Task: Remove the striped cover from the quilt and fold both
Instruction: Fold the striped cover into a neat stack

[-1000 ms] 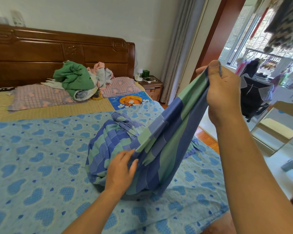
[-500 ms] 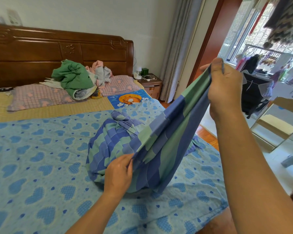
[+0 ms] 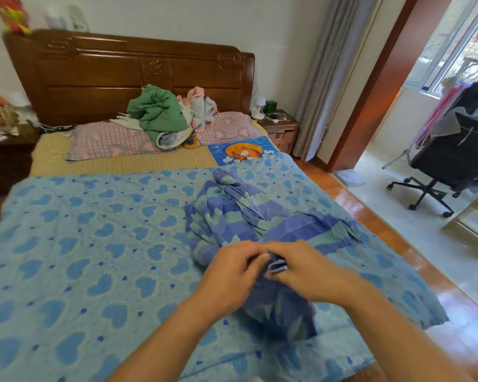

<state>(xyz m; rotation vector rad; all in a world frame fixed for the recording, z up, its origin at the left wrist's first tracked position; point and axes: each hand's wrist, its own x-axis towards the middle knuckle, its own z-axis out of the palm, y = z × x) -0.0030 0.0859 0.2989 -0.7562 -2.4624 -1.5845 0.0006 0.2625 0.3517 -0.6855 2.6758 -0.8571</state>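
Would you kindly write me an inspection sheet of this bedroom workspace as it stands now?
Surface: bed, spread with the heart-print quilt.
Job's things: striped cover bunched on the quilt, right of centre.
Clutter: green bedding and clothes heaped on pink pillows by the headboard.
Grippers: left hand and right hand both pinch one cover edge together.
Cables: white cord on the nightstand.
Surroundings: curtain, office chair.

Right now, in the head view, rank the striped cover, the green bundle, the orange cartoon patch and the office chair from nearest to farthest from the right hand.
1. striped cover, pinched in the right hand
2. orange cartoon patch, ahead
3. green bundle, by the headboard
Office chair, far right: too close to call against the bundle.
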